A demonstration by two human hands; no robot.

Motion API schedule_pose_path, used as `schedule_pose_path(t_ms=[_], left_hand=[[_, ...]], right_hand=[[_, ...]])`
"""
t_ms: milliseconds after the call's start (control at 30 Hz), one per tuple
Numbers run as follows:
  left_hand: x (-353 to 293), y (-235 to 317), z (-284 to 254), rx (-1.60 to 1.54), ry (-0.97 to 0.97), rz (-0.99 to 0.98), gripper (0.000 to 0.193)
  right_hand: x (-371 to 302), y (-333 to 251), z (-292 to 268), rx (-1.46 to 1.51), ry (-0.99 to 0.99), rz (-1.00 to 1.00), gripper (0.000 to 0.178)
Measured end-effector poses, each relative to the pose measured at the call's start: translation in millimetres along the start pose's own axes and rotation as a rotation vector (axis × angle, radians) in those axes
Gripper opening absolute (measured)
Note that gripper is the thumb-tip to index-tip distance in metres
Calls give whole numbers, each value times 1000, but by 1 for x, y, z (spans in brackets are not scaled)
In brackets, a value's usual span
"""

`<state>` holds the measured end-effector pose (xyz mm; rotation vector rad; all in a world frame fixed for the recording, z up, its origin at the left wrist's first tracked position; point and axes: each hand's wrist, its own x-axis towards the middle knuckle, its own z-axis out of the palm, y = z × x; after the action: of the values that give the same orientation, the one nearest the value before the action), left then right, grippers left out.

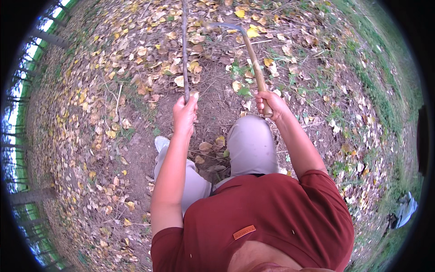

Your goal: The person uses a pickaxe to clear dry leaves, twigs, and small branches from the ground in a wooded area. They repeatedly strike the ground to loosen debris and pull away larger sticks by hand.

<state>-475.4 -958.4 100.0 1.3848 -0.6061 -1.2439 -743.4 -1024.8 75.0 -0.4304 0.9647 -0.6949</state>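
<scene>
My left hand (185,114) is closed round the lower end of a long, thin, dark stick (185,50), which points away from me and runs out past the top edge of the view. In my right hand (271,104) is a sickle (256,68), gripped near the butt of its pale wooden handle. Its thin curved blade (225,25) bends to the left at the far end, toward the stick but apart from it. Both arms reach forward, and the hands are separate, either side of my raised right knee.
Dry brown and yellow leaves (136,54) cover the soil, with twigs and small green plants among them. Grass (376,86) grows along the right. Tree trunks (50,38) stand at the far left. A pale blue and white object (404,211) lies at the right rim.
</scene>
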Motion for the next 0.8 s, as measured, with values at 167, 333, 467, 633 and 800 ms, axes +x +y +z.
schedule_pose_path(t_ms=[167, 333, 467, 633, 800], left_hand=[[20, -4, 0, 13, 80, 196, 19], [26, 3, 8, -124, 97, 321, 32], [29, 24, -16, -180, 271, 310, 36], [28, 42, -59, -170, 289, 260, 33], [26, 46, -72, -240, 151, 279, 32]], right_hand=[[-27, -4, 83, -385, -94, -163, 21], [-37, 37, 131, -711, -106, -229, 22], [-34, 80, 130, -822, -168, -284, 26], [-26, 97, 127, -1287, -137, -575, 33], [-27, 80, 140, -1084, -309, -301, 38]])
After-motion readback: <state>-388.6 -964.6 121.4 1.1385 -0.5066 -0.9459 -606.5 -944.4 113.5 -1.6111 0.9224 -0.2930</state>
